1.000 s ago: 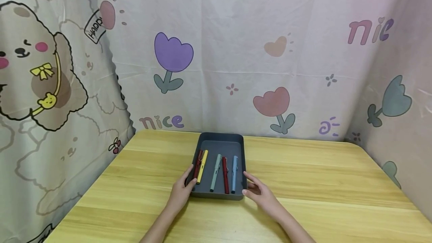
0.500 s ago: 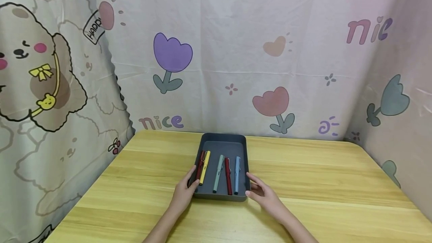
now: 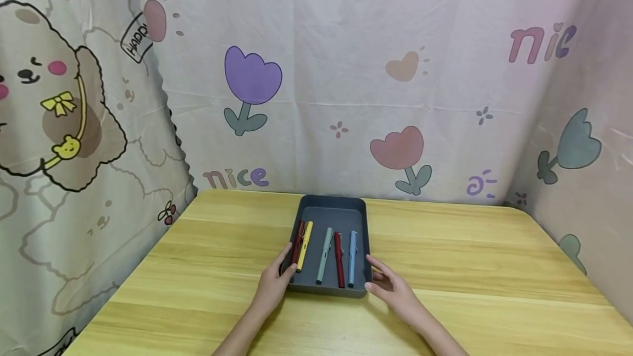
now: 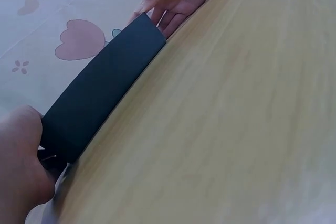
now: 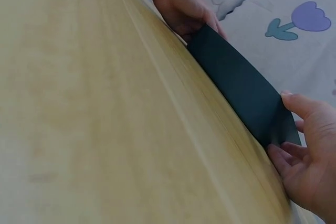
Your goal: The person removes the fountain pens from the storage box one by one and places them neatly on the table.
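While left hand (image 3: 272, 285) and right hand (image 3: 399, 295) are gripping opposite sides of one tray (image 3: 333, 217), its handling is seemingly unfinished, neither letting go yet; five pens (image 3: 324, 257) are already lying inside; table (image 3: 470, 262) is supporting it, curtain (image 3: 306, 153) hanging behind

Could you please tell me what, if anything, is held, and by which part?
The dark tray, by its sides near the corners closest to the person: left hand on the left, right hand on the right.
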Demonstrator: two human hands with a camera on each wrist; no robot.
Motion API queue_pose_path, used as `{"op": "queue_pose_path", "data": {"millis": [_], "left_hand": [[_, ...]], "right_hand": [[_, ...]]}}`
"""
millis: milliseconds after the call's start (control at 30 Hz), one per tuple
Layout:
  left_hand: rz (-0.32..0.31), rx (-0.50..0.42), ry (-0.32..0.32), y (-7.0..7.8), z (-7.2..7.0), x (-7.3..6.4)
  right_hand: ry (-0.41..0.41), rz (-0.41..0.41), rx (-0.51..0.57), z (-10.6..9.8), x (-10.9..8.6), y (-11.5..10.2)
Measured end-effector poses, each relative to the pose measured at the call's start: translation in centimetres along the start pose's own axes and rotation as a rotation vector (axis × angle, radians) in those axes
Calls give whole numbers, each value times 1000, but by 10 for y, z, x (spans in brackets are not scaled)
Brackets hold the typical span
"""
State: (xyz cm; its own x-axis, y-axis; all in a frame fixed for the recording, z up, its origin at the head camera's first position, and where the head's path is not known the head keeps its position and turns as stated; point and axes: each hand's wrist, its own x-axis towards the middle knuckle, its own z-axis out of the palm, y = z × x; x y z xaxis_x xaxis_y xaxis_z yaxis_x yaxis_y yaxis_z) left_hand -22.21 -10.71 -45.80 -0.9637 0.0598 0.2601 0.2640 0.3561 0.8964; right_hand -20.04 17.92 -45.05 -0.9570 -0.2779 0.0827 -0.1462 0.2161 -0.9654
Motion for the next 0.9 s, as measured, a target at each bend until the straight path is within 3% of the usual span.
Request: {"op": "queue_pose_path", "data": {"millis": [433,767,900], "left_hand": [[-49,-17,3,1,3,2],[-40,-82,-52,-11,-8,31],[-39,-122,-90,-5,-11,39]], "right_hand": [[18,20,18,-1,-2,-2],[4,20,24,0,-1,-1],[10,13,13,-1,-2,-1]]}}
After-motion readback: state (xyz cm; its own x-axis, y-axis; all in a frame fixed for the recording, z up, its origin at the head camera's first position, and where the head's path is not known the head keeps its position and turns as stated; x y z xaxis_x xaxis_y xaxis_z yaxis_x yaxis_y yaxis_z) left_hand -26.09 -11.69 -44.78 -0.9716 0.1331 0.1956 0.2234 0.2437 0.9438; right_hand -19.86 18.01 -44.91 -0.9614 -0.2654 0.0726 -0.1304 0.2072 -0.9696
